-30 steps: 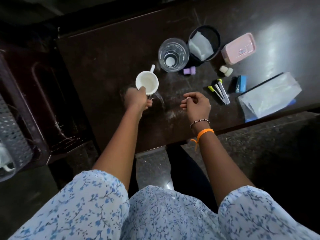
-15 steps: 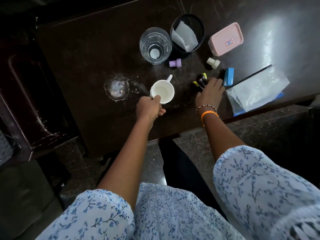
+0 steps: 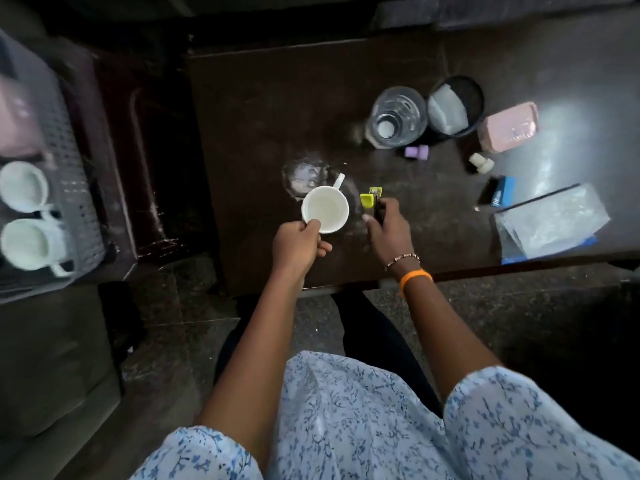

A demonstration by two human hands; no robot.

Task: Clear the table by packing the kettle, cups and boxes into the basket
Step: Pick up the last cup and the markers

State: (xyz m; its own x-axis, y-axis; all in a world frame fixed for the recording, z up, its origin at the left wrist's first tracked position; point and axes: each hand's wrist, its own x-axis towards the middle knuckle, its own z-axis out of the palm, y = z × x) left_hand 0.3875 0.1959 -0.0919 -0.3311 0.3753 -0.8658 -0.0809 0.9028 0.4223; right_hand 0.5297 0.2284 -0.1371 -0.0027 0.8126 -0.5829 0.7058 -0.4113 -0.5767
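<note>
My left hand (image 3: 298, 244) grips a white cup (image 3: 325, 209) by its near rim, above the dark table (image 3: 263, 109); the cup's handle points away from me. My right hand (image 3: 388, 230) holds a yellow-and-black stapler (image 3: 371, 199) just right of the cup. At the far left a grey perforated basket (image 3: 74, 188) holds two white cups (image 3: 24, 216) and something pink, blurred. A pink box (image 3: 508, 128) lies at the table's far right.
A clear glass (image 3: 396, 116) and a black mesh cup (image 3: 455, 105) with paper stand at the back. A purple cap (image 3: 415, 152), a white cap (image 3: 481, 163), a blue box (image 3: 502, 196) and a plastic pouch (image 3: 550, 223) lie at the right. A wet ring (image 3: 304, 176) marks the table.
My right hand reached right, took the stapler and brought it beside the cup. My left hand kept holding the cup. The view swung left, bringing the basket with cups into sight.
</note>
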